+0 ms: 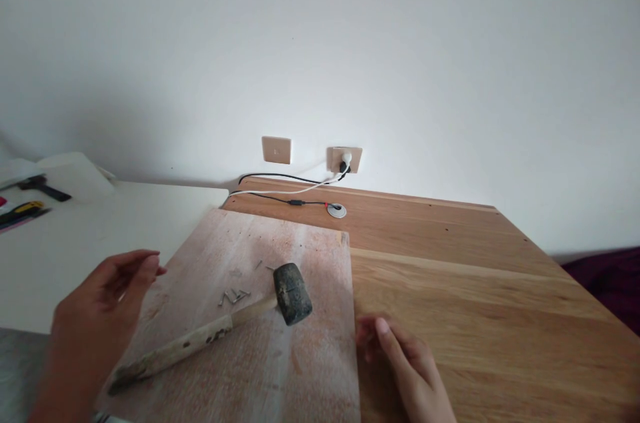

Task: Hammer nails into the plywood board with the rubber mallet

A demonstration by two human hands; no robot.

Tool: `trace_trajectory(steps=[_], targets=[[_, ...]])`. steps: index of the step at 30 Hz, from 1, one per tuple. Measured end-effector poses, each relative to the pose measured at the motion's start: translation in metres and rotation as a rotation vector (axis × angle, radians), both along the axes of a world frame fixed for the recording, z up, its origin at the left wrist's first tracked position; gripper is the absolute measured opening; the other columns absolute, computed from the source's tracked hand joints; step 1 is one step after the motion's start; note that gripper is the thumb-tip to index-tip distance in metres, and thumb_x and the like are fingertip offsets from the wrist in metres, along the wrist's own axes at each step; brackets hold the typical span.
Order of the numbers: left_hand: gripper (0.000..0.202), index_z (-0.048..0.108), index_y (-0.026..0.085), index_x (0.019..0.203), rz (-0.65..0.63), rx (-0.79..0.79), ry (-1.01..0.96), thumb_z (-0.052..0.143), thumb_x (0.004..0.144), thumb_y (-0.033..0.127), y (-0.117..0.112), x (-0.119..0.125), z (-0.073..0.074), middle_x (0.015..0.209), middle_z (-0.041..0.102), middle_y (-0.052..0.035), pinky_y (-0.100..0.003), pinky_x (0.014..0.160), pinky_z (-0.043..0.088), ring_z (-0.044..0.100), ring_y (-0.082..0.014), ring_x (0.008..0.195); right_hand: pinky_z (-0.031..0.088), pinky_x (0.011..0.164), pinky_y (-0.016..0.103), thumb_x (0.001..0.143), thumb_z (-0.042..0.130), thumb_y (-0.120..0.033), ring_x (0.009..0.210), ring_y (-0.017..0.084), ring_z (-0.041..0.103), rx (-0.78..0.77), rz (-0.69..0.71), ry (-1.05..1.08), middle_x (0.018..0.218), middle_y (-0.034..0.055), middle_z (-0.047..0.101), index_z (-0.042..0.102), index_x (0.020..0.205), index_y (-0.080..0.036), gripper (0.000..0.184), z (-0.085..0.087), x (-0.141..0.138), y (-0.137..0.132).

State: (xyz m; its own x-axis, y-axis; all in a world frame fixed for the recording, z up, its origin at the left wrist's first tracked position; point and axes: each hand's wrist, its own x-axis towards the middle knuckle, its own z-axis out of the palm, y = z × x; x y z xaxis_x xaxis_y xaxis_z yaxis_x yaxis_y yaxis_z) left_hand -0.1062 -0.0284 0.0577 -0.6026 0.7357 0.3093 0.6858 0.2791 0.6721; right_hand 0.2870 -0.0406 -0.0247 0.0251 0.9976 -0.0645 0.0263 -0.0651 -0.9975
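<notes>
Two hands low in view, both slack and empty. Right hand (405,369) lies on wooden table (475,289), blurred fingertips at right edge of board (300,369); contact with board unclear. Left hand (95,323) has fingers loosely curved at board's left edge, grasping nothing. Mallet (215,333) lies flat on board between hands, handle toward left hand, dark head up-right. Nails (234,295) loose just beside handle near head. White table (100,236) adjoins left. Farther: cables (285,196) along table's back edge, plugged into socket (344,159) on wall.
</notes>
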Motion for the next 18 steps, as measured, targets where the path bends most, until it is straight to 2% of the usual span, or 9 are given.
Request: trace_trajectory(steps=[1,3,5,7,9,12,15,18], targets=[[0.046,0.067,0.026,0.115,-0.051,-0.104,0.04,0.054,0.092,0.064,0.005,-0.001,0.005,0.1,0.078,-0.0013,-0.034,0.081,0.062,0.077,-0.0258,0.094,0.061,0.077,0.037,0.093,0.066,-0.073,0.084,0.027,0.076,-0.043,-0.024,0.102,0.092,0.0109,0.082,0.085,0.097,-0.024,0.053,-0.002,-0.001,0.001],[0.051,0.07,0.024,0.111,-0.15,-0.268,0.126,0.049,0.09,0.067,0.012,-0.014,0.004,0.106,0.079,-0.0042,-0.036,0.075,0.063,0.077,-0.0274,0.09,0.061,0.091,0.049,0.088,0.066,-0.079,0.106,0.034,0.076,-0.103,-0.044,0.292,0.113,0.0145,0.083,0.085,0.108,-0.027,0.059,-0.007,-0.003,0.005],[0.057,0.072,0.022,0.109,-0.194,-0.363,0.233,0.046,0.09,0.069,0.014,-0.034,-0.009,0.115,0.078,-0.0083,-0.043,0.084,0.064,0.077,-0.0299,0.092,0.056,0.099,0.06,0.086,0.065,-0.083,0.119,0.038,0.073,-0.144,-0.025,0.428,0.124,0.0162,0.081,0.084,0.111,-0.028,0.063,-0.014,-0.004,0.01],[0.059,0.072,0.021,0.108,-0.201,-0.389,0.252,0.042,0.094,0.071,0.012,-0.051,-0.025,0.118,0.076,-0.0085,-0.046,0.091,0.064,0.077,-0.0309,0.096,0.051,0.106,0.065,0.084,0.066,-0.084,0.123,0.039,0.071,-0.172,-0.007,0.51,0.13,0.0163,0.079,0.084,0.112,-0.029,0.064,-0.019,-0.003,0.015],[0.055,0.071,0.023,0.11,-0.207,-0.384,0.207,0.045,0.096,0.07,0.007,-0.06,-0.037,0.118,0.076,-0.0049,-0.043,0.089,0.065,0.078,-0.0278,0.093,0.047,0.111,0.067,0.084,0.067,-0.082,0.128,0.039,0.069,-0.184,0.001,0.559,0.135,0.0155,0.076,0.084,0.113,-0.03,0.062,-0.021,-0.001,0.017],[0.05,0.069,0.025,0.115,-0.202,-0.361,0.144,0.049,0.096,0.068,0.0,-0.058,-0.042,0.119,0.074,-0.002,-0.039,0.088,0.066,0.078,-0.0248,0.09,0.042,0.117,0.068,0.089,0.064,-0.079,0.135,0.039,0.065,-0.179,0.037,0.6,0.142,0.0154,0.073,0.083,0.117,-0.029,0.06,-0.018,0.002,0.018],[0.054,0.069,0.022,0.119,-0.191,-0.382,0.156,0.046,0.097,0.067,0.001,-0.052,-0.042,0.124,0.072,-0.0072,-0.042,0.093,0.064,0.078,-0.0271,0.095,0.04,0.119,0.067,0.095,0.057,-0.077,0.139,0.038,0.062,-0.17,0.077,0.597,0.148,0.0159,0.068,0.079,0.125,-0.028,0.062,-0.011,0.004,0.016],[0.059,0.07,0.019,0.118,-0.171,-0.387,0.242,0.043,0.096,0.067,0.004,-0.049,-0.045,0.125,0.07,-0.0139,-0.05,0.101,0.06,0.076,-0.033,0.105,0.04,0.121,0.065,0.096,0.052,-0.08,0.141,0.036,0.061,-0.182,0.114,0.567,0.149,0.0157,0.068,0.077,0.13,-0.027,0.067,-0.006,0.005,0.014]])
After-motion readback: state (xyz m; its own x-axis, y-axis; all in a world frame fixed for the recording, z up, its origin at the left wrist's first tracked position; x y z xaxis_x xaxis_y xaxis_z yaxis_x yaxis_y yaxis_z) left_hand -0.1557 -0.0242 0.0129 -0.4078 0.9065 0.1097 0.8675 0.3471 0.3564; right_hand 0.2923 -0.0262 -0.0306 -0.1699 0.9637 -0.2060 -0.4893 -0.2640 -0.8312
